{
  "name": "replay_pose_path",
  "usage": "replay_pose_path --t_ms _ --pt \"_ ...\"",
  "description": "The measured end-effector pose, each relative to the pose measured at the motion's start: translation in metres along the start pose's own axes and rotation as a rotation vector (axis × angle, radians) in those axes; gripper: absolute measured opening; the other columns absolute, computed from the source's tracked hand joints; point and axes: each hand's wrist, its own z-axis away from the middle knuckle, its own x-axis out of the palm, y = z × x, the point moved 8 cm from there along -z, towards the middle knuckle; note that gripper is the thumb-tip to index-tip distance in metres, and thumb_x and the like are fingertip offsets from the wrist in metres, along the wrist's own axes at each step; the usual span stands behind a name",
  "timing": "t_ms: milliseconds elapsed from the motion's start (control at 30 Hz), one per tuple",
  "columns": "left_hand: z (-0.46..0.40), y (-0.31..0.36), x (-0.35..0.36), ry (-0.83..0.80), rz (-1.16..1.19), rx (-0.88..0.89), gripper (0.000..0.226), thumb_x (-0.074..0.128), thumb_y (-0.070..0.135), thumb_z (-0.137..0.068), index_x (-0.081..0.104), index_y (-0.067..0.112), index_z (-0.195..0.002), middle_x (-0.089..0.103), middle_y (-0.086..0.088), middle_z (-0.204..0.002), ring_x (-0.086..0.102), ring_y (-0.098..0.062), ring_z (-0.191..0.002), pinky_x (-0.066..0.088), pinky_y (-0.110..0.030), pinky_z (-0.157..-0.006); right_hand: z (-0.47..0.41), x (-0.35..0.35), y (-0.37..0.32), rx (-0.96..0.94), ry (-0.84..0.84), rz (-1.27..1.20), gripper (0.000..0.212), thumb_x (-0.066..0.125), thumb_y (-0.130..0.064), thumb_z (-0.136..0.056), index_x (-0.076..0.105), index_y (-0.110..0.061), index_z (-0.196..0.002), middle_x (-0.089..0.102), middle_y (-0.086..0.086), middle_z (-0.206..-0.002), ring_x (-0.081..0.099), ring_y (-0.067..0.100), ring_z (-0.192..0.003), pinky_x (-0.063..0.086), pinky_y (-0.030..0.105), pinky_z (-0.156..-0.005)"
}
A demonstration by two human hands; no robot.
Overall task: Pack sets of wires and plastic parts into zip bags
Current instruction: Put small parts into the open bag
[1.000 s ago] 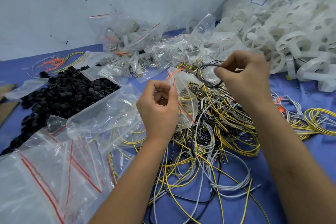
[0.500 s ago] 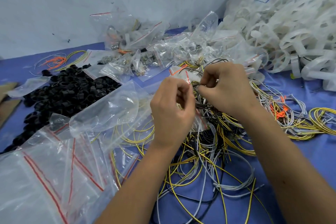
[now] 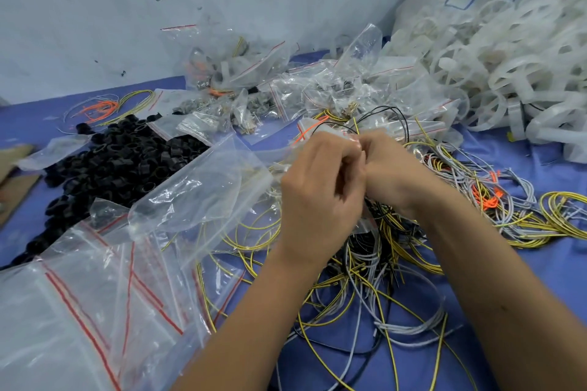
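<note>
Above the wire tangle (image 3: 365, 267), both hands (image 3: 355, 174) pinching a zip bag (image 3: 320, 133).

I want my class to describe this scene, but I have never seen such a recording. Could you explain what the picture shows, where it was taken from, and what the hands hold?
There is no machine here: a person wears a camera on the head, looking down at their own hands. The left hand and right hand meet, fingers curled, pinching a small clear zip bag with a red strip; a thin black wire loop sticks out above. On the blue table cover lie tangled yellow, grey and black wires, black plastic rings, empty clear zip bags and white plastic wheels.
</note>
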Motion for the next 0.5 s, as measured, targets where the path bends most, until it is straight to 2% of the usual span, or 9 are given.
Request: replay_pose_path --t_ms 67,133,167,267,300,367,400,433,500 --pt "-0.001 0.010 0.004 -0.018 0.026 0.032 0.008 0.068 -0.008 -0.088 0.064 -0.003 -0.084 0.062 -0.009 -0.084 0.055 -0.018 -0.078 0.041 -0.016 -0.075 0.002 0.001 -0.003 -0.051 -0.014 0.043 0.027 0.055 0.009 -0.082 0.058 -0.008 -0.061 0.053 -0.009 -0.057 0.045 0.004 -0.058 0.040 0.022 -0.050" --pt "-0.003 0.015 0.006 -0.025 0.045 0.045 0.006 0.068 -0.009 -0.088 0.065 -0.005 -0.085 0.064 -0.012 -0.084 0.058 -0.022 -0.079 0.045 -0.021 -0.073 0.003 0.005 -0.007 -0.098 -0.020 0.019 0.016 0.056 0.001 -0.078 0.055 -0.007 -0.064 0.050 -0.006 -0.061 0.044 0.005 -0.060 0.039 0.022 -0.050" --pt "-0.004 0.016 0.005 -0.020 0.049 0.042 0.006 0.068 -0.010 -0.087 0.065 -0.005 -0.085 0.064 -0.012 -0.083 0.058 -0.022 -0.078 0.045 -0.022 -0.073 0.004 0.008 -0.007 -0.109 -0.031 -0.024 0.015 0.054 -0.001 -0.076 0.055 -0.010 -0.065 0.049 -0.002 -0.062 0.046 0.010 -0.062 0.040 0.026 -0.051" --pt "-0.009 0.007 -0.001 0.002 0.049 -0.021 0.010 0.069 -0.007 -0.087 0.064 0.002 -0.085 0.061 -0.004 -0.081 0.055 -0.016 -0.074 0.043 -0.017 -0.072 0.003 0.020 -0.003 -0.094 -0.111 -0.159 0.034 0.046 0.010 -0.084 0.062 -0.016 -0.069 0.057 0.006 -0.063 0.051 0.023 -0.059 0.043 0.039 -0.048" --pt "-0.011 0.002 -0.003 0.007 0.054 -0.063 0.011 0.070 -0.002 -0.089 0.063 0.005 -0.086 0.061 0.000 -0.081 0.057 -0.014 -0.072 0.046 -0.019 -0.070 0.002 0.021 -0.002 -0.093 -0.115 -0.162 0.038 0.045 0.014 -0.086 0.065 -0.015 -0.071 0.062 0.008 -0.064 0.055 0.021 -0.057 0.045 0.036 -0.047" --pt "-0.012 -0.015 -0.008 0.006 0.095 -0.177 0.009 0.070 0.010 -0.094 0.062 0.013 -0.090 0.063 0.005 -0.081 0.063 -0.015 -0.071 0.053 -0.030 -0.064 -0.002 0.012 -0.001 -0.095 -0.042 -0.124 0.028 0.054 0.013 -0.090 0.074 -0.006 -0.084 0.074 0.017 -0.077 0.066 0.018 -0.065 0.055 0.035 -0.056" --pt "-0.013 -0.026 -0.012 0.010 0.120 -0.247 0.008 0.068 0.016 -0.097 0.061 0.016 -0.092 0.064 0.006 -0.081 0.066 -0.016 -0.071 0.055 -0.035 -0.062 -0.005 0.005 0.001 -0.085 0.011 -0.119 0.021 0.059 0.009 -0.092 0.076 -0.003 -0.092 0.077 0.018 -0.084 0.071 0.017 -0.072 0.060 0.038 -0.061" --pt "-0.012 -0.040 -0.016 0.020 0.138 -0.327 0.008 0.066 0.020 -0.098 0.061 0.018 -0.092 0.065 0.008 -0.080 0.068 -0.017 -0.071 0.057 -0.041 -0.063 -0.006 0.000 0.004 -0.059 0.042 -0.152 0.018 0.061 0.004 -0.096 0.076 -0.004 -0.097 0.078 0.016 -0.089 0.075 0.017 -0.077 0.060 0.031 -0.063" --pt "-0.007 -0.072 -0.027 0.055 0.143 -0.509 0.011 0.060 0.027 -0.100 0.061 0.019 -0.091 0.066 0.006 -0.079 0.069 -0.021 -0.073 0.057 -0.051 -0.068 -0.007 -0.003 0.011 0.027 0.058 -0.238 0.020 0.057 -0.013 -0.104 0.076 -0.005 -0.103 0.079 0.013 -0.098 0.078 0.025 -0.084 0.062 0.029 -0.066"
